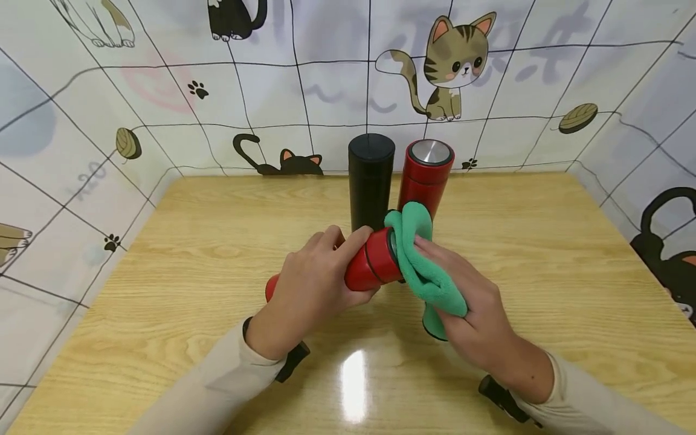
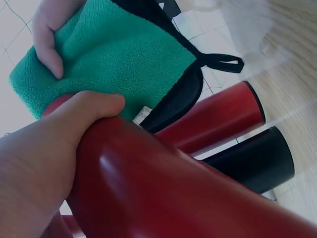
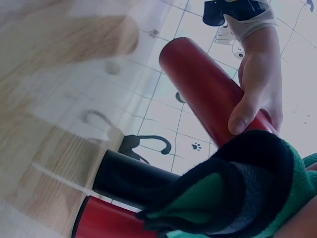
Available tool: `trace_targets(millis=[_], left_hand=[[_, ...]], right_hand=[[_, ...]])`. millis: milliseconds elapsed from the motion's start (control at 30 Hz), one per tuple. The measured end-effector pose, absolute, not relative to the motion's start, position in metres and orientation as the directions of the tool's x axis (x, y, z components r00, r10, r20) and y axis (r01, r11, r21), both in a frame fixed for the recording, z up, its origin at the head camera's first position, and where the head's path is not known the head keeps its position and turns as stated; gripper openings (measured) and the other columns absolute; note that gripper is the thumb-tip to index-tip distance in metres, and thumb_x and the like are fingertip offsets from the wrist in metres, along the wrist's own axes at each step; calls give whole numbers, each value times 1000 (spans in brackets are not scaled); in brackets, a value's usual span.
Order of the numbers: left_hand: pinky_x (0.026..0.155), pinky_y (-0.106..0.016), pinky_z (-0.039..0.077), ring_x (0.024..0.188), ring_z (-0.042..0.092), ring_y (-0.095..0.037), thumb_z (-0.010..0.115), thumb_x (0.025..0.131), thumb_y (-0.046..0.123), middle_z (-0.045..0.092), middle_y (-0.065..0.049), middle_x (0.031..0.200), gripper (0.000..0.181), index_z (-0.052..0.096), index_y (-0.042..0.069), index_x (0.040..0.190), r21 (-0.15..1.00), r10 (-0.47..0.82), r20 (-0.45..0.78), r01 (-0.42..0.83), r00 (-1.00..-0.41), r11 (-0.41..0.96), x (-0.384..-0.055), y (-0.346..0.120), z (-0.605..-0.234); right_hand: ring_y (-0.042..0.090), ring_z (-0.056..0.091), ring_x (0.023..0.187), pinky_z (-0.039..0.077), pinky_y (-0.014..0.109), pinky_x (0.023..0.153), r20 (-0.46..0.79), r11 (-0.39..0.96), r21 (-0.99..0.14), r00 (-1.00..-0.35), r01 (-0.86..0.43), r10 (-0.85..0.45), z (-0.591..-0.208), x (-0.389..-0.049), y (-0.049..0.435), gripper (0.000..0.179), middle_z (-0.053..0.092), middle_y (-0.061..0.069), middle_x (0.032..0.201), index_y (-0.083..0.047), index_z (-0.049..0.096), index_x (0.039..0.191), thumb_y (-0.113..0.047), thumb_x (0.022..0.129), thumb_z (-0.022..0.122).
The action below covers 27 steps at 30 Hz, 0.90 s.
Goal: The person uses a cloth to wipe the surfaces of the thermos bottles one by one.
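My left hand [image 1: 312, 281] grips a red thermos bottle [image 1: 372, 263] round its body, tilted with its top end toward the right. In the left wrist view the thumb lies along the red bottle [image 2: 148, 173]. My right hand [image 1: 478, 308] holds a folded green cloth [image 1: 429, 272] against the top end of that bottle, which the cloth covers. The cloth has a dark border and a small loop [image 2: 225, 63]. Behind the hands, a black thermos bottle [image 1: 371, 181] and a second red thermos bottle [image 1: 426, 175] with a silver-topped lid stand upright side by side.
All this is above a light wooden table [image 1: 217, 223]. Walls [image 1: 326, 90] printed with cats and grid lines rise at the back and both sides. Light reflects off the tabletop near the front. Dark bands [image 1: 292, 361] sit on both wrists.
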<state>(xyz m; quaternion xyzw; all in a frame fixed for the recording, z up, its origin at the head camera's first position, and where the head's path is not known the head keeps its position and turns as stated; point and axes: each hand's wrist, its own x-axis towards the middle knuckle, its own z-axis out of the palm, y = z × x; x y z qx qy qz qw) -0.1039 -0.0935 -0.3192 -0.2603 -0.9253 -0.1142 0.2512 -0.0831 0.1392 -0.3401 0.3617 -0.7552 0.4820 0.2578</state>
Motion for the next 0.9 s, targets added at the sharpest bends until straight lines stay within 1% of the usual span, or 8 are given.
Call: trace_targets(millis=[100, 267, 367, 533, 633, 733, 800, 900], left_hand=[[50, -34, 56, 69, 55, -15, 82, 70, 45, 57, -3, 86, 68, 55, 23, 129, 68, 448, 524, 560, -724, 826, -103, -92, -318], [50, -33, 55, 68, 54, -15, 81, 71, 43, 56, -3, 85, 67, 54, 23, 130, 79, 448, 526, 565, -724, 821, -102, -91, -318], [50, -33, 55, 68, 54, -15, 81, 71, 43, 55, -4, 85, 67, 55, 23, 130, 93, 429, 534, 554, -729, 827, -103, -91, -318], [49, -33, 56, 67, 55, -15, 81, 70, 44, 55, -4, 85, 68, 56, 22, 130, 68, 438, 549, 560, -712, 825, -103, -91, -320], [48, -33, 55, 66, 55, -15, 80, 70, 45, 55, -4, 84, 68, 55, 22, 130, 49, 453, 550, 568, -702, 821, -102, -91, -321], [48, -33, 55, 66, 54, -15, 80, 70, 44, 55, -3, 84, 67, 56, 23, 129, 70, 445, 557, 573, -701, 816, -102, -92, -320], [49, -34, 55, 67, 54, -14, 81, 70, 42, 55, -3, 83, 66, 56, 23, 129, 86, 432, 566, 572, -702, 816, -104, -94, -319], [51, -35, 57, 68, 54, -14, 82, 70, 42, 56, -3, 84, 65, 57, 23, 128, 101, 418, 576, 568, -703, 817, -106, -95, -317]], right_hand=[[24, 51, 138, 41, 28, 115, 750, 254, -538, -594, -803, -291, -339, -84, 139, 40, 57, 17, 143, 8, 57, 134, -13, 100, 56], [26, 50, 138, 42, 26, 114, 710, 243, -598, -645, -764, -282, -336, -85, 141, 44, 56, 17, 144, 7, 54, 138, -4, 96, 61], [26, 50, 138, 42, 25, 113, 700, 246, -605, -654, -757, -287, -335, -85, 141, 45, 56, 17, 144, 6, 55, 138, 0, 94, 62], [27, 49, 137, 42, 24, 113, 705, 248, -594, -644, -765, -297, -335, -84, 141, 43, 55, 17, 145, 5, 57, 136, -3, 94, 61], [26, 48, 138, 42, 23, 113, 696, 252, -601, -652, -758, -299, -336, -83, 141, 45, 54, 17, 146, 5, 55, 138, -4, 94, 62], [25, 48, 138, 42, 24, 113, 697, 252, -606, -657, -754, -289, -337, -83, 141, 47, 54, 16, 146, 5, 54, 139, -4, 94, 63], [25, 49, 137, 42, 24, 113, 711, 241, -598, -644, -765, -282, -338, -84, 140, 46, 55, 16, 146, 7, 54, 139, -6, 95, 62], [26, 50, 137, 43, 27, 113, 751, 219, -558, -599, -801, -279, -339, -85, 140, 42, 56, 17, 144, 9, 57, 134, -12, 98, 60]])
